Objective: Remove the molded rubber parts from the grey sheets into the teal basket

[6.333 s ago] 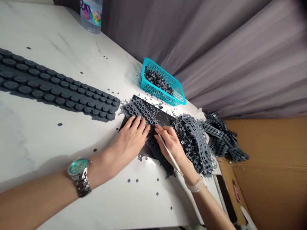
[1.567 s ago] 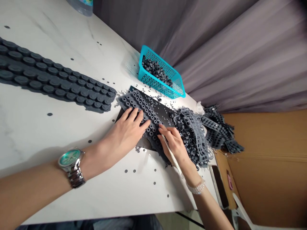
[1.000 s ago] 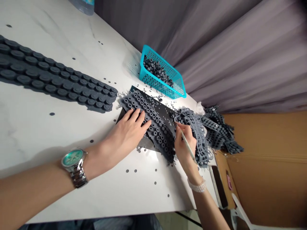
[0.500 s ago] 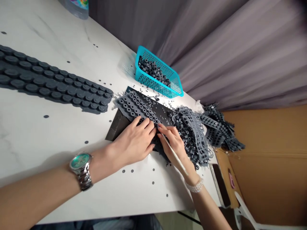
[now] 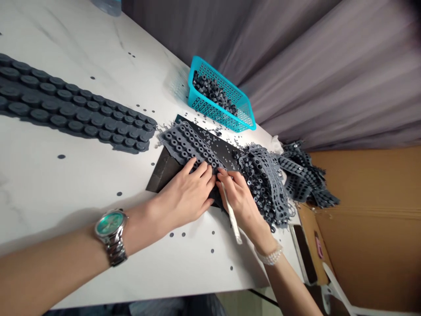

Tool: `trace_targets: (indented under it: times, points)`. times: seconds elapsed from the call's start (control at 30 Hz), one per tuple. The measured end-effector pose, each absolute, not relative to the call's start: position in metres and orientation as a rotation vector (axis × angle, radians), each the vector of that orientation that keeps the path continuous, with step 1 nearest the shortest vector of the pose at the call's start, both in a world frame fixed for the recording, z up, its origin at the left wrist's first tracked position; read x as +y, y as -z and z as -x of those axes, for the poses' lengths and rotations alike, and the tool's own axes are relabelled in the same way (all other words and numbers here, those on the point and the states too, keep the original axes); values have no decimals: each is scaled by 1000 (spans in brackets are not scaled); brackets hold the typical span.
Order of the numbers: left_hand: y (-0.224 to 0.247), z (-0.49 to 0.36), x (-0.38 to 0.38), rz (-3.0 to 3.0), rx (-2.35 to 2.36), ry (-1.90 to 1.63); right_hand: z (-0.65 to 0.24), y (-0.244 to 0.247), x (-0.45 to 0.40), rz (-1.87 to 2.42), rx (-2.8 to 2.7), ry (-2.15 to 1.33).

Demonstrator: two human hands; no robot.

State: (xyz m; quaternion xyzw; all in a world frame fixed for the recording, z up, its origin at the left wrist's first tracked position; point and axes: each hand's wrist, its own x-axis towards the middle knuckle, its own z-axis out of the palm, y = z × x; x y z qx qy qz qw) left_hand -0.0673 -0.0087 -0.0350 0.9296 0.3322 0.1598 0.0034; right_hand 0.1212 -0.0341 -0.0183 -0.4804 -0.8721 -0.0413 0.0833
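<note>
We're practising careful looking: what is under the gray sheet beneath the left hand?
A black board shows past two sides of the gray sheet, with small discs on it. Whatever lies directly beneath the sheet is covered; the left hand hides more.

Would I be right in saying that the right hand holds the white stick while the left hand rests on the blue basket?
Not quite: in the head view, the left hand rests on the ringed sheet, not on the blue basket. The right hand does hold the white stick.
</note>
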Motion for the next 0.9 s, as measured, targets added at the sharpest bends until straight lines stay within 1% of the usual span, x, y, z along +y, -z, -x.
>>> trace_targets:
  times: [0.1, 0.2, 0.3, 0.4, 0.63, 0.9]
  points:
    - [35, 67, -9, -2883, 1049, -489, -121, 18, -33, 1501, -2480, 169]
    - [35, 67, -9, -2864, 1044, -476, -129, 18, -33, 1673, -2135, 247]
    - [34, 68, -9, -2865, 1037, -464, -139, 17, -35, 1801, -1979, 176]
    - [34, 68, -9, -2877, 1040, -464, -141, 17, -37, 1773, -2069, 146]
    - [37, 68, -8, -2898, 1040, -510, -134, 21, -30, 1525, -2300, 139]
    - [36, 68, -9, -2930, 1056, -487, -134, 20, -25, 1497, -2370, 97]
